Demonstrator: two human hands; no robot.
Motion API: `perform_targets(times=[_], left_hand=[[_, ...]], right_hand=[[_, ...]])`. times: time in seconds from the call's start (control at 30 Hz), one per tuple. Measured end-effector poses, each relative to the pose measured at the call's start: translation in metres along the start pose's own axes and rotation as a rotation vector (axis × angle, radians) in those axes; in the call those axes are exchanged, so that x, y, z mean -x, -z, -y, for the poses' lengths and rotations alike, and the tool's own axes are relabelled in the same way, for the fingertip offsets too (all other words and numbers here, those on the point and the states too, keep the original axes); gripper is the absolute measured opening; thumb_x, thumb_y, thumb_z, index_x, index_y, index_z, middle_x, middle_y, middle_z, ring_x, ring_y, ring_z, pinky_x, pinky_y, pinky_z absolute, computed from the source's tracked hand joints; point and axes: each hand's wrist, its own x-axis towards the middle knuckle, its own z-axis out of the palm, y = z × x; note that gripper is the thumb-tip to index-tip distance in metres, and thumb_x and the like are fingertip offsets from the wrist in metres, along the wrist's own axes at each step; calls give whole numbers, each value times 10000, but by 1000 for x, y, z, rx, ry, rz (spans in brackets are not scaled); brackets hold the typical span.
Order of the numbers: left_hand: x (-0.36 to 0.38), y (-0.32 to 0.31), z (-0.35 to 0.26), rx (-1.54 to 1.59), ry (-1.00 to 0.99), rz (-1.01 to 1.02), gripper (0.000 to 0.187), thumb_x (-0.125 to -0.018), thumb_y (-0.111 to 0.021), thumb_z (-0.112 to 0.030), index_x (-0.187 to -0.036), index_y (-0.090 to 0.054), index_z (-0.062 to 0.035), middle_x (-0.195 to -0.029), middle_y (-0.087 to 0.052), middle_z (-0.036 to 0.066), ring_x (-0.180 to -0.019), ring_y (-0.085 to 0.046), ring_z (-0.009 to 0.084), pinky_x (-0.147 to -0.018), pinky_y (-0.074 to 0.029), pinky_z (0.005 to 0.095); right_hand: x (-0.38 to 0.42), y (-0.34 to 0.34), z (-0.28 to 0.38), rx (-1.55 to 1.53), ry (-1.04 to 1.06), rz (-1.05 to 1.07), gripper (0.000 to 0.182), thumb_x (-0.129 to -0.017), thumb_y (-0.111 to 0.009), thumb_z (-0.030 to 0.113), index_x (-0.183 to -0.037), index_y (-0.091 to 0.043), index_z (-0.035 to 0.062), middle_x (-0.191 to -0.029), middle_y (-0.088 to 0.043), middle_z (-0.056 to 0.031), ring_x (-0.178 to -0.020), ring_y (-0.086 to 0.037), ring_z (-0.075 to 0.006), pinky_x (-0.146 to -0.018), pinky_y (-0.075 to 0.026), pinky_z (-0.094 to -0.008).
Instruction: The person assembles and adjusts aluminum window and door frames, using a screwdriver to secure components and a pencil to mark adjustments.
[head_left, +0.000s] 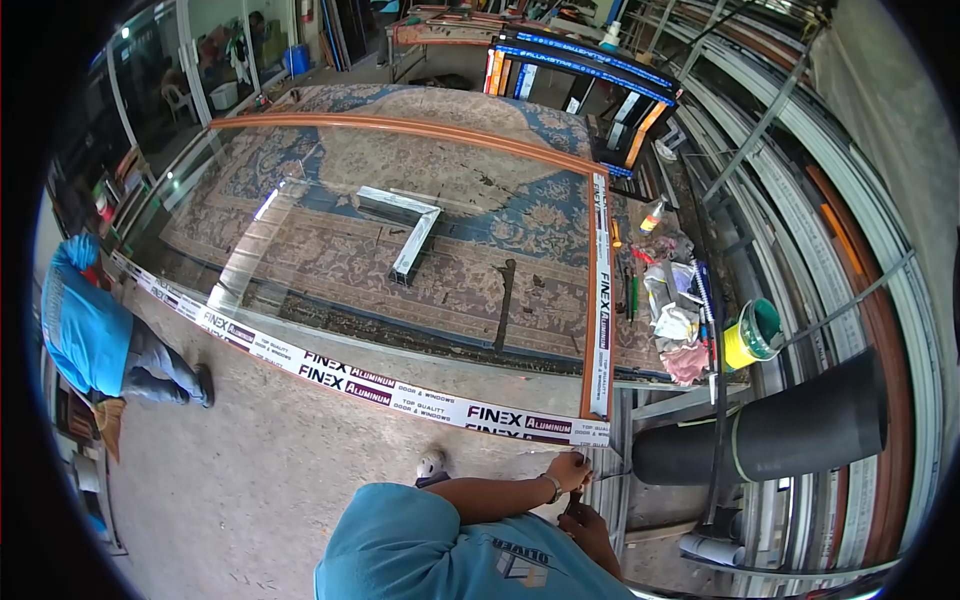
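My left hand (568, 470), with a watch on the wrist, is closed at the near right corner of a large frame. Its fingertips pinch something small that I cannot make out. Just below it, my right hand (586, 528) is curled around a short dark object (573, 503), too small to name. Beside both hands is the frame's white-taped near rail (440, 409), printed with brand lettering. The brown right rail (597, 300) meets it at that corner. Pale metal bars (607, 500) run close to the right of my hands.
A patterned carpet (470, 290) covers the worktable, with an L-shaped metal piece (425, 232) on it. Rightward are a black roll (800, 425), a yellow-green bucket (752, 335), a glue bottle (653, 216) and racks of long profiles (850, 270). Another person (90, 320) stands at left.
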Motion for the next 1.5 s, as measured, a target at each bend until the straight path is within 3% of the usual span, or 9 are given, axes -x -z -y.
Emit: perform_targets(times=[0.17, 0.47, 0.6, 0.67, 0.9, 1.07, 1.2, 1.4, 1.5], left_hand=[[4, -4, 1, -107, -14, -61, 274, -915, -506, -260, -838, -589, -10, -734, -644, 54, -627, -635, 136, -539, -522, 291], [-2, -6, 9, -344, -122, -138, 236, -889, -532, -212, -828, -606, 4, -754, -675, 83, -674, -660, 149, -607, -523, 283], [-5, -5, 8, -154, -111, -103, 208, -876, -549, -196, -837, -618, -4, -759, -678, 88, -667, -661, 165, -612, -518, 286], [2, -1, -9, -143, -83, -82, 212, -868, -561, -205, -824, -624, -8, -743, -676, 86, -653, -658, 169, -612, -516, 290], [8, 6, -19, -403, -54, -132, 234, -847, -583, -224, -757, -621, -10, -665, -657, 77, -600, -650, 165, -577, -511, 314], [-5, -4, 1, -92, -62, -126, 215, -856, -542, -173, -778, -590, 22, -631, -629, 101, -582, -644, 198, -560, -512, 333], [6, 3, -16, -36, -20, -83, 227, -889, -511, -145, -783, -566, 49, -672, -633, 99, -588, -638, 173, -546, -512, 310], [-1, 0, -9, 10, -34, -84, 215, -857, -504, -150, -781, -609, 21, -658, -642, 96, -571, -640, 177, -539, -509, 322], [0, 5, -6, 201, 36, -98, 220, -823, -556, -203, -770, -628, -2, -636, -642, 85, -570, -640, 177, -572, -512, 331]], right_hand=[[0, -9, -15, 251, 87, -190, 475, -767, -664, 208, -1125, -518, -67, -779, -635, -95, -637, -579, -167, -587, -465, -308], [-19, 19, -74, -941, -183, 248, 539, -856, -604, 173, -1297, -364, -23, -1045, -590, -163, -873, -619, -286, -796, -489, -398], [-18, 19, -82, -729, -16, 143, 501, -832, -624, 163, -1262, -437, -15, -1006, -612, -145, -847, -630, -263, -762, -505, -371], [-10, 4, -68, 130, 181, -288, 431, -808, -636, 150, -1186, -520, -21, -942, -633, -132, -797, -638, -224, -710, -518, -326], [-9, 9, -47, -566, -133, 53, 481, -797, -654, 194, -1194, -511, -35, -877, -641, -88, -725, -630, -213, -655, -503, -321], [0, 1, -11, 415, 31, -172, 446, -772, -638, 180, -1143, -485, -15, -983, -614, -116, -886, -602, -220, -767, -473, -345], [-5, 3, 4, -484, -206, 103, 458, -722, -684, 118, -1108, -487, -28, -830, -634, -89, -725, -614, -199, -670, -490, -334], [-8, -5, 28, 373, -212, 10, 445, -746, -689, 110, -1104, -479, -51, -939, -635, -148, -804, -621, -195, -734, -498, -329], [-14, 13, 7, -132, -191, 224, 492, -725, -721, 227, -1064, -510, -60, -920, -642, -159, -856, -628, -206, -750, -495, -323]])
